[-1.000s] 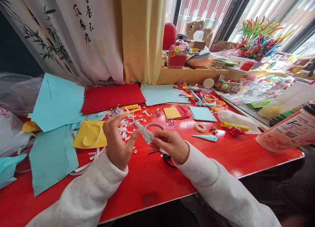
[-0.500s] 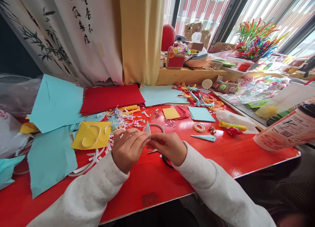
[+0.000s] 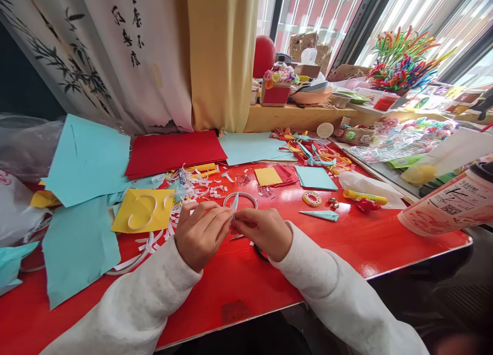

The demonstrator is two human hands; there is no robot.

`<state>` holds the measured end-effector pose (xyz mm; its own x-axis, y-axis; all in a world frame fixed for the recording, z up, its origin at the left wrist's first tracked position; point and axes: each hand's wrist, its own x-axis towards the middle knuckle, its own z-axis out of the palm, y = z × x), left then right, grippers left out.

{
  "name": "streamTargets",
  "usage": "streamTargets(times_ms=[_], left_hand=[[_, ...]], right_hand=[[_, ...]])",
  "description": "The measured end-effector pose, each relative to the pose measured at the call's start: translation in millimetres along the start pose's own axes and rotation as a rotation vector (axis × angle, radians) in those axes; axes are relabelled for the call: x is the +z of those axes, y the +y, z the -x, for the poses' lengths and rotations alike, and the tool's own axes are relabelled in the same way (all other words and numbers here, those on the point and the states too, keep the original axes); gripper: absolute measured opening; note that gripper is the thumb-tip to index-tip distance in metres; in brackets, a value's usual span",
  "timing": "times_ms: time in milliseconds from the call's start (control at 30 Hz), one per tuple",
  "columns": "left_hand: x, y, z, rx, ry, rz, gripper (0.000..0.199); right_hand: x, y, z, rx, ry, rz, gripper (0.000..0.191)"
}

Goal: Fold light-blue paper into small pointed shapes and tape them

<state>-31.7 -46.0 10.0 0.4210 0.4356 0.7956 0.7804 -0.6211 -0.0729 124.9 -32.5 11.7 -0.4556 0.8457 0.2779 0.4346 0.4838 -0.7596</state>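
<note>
Over the front middle of the red table (image 3: 327, 252), my left hand (image 3: 202, 234) and my right hand (image 3: 265, 230) meet fingertip to fingertip. Both pinch a small light-blue folded paper piece (image 3: 235, 202), whose pointed tip stands up between them; its lower end is hidden by my fingers. Behind it lies a white ring (image 3: 252, 198) on the table. Scissors, with a black handle (image 3: 261, 252), rest partly covered under my right hand. A similar folded blue paper cone (image 3: 319, 215) lies flat to the right.
Blue paper squares (image 3: 316, 178), a yellow square (image 3: 268, 176) and a tape roll (image 3: 311, 199) lie behind. A yellow glue stick (image 3: 364, 197) and a large cup (image 3: 447, 201) stand right. Paper scraps (image 3: 196, 190), yellow paper (image 3: 142, 211) and blue sheets (image 3: 82, 247) cover the left.
The blue paper piece's tip has turned slightly, now leaning a little right and showing more blue. My hands stay in almost the same place, still pinching it.
</note>
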Motion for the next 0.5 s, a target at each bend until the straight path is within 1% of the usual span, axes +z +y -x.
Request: streamTargets(times_ms=[267, 500], left_hand=[[-0.7, 0.7, 0.5, -0.003, -0.014, 0.006, 0.021], [1.8, 0.4, 1.1, -0.032, -0.003, 0.03, 0.02]], right_hand=[[-1.7, -2.4, -0.4, -0.018, 0.022, 0.111, 0.015], [-0.4, -0.5, -0.3, -0.024, 0.032, 0.049, 0.012]])
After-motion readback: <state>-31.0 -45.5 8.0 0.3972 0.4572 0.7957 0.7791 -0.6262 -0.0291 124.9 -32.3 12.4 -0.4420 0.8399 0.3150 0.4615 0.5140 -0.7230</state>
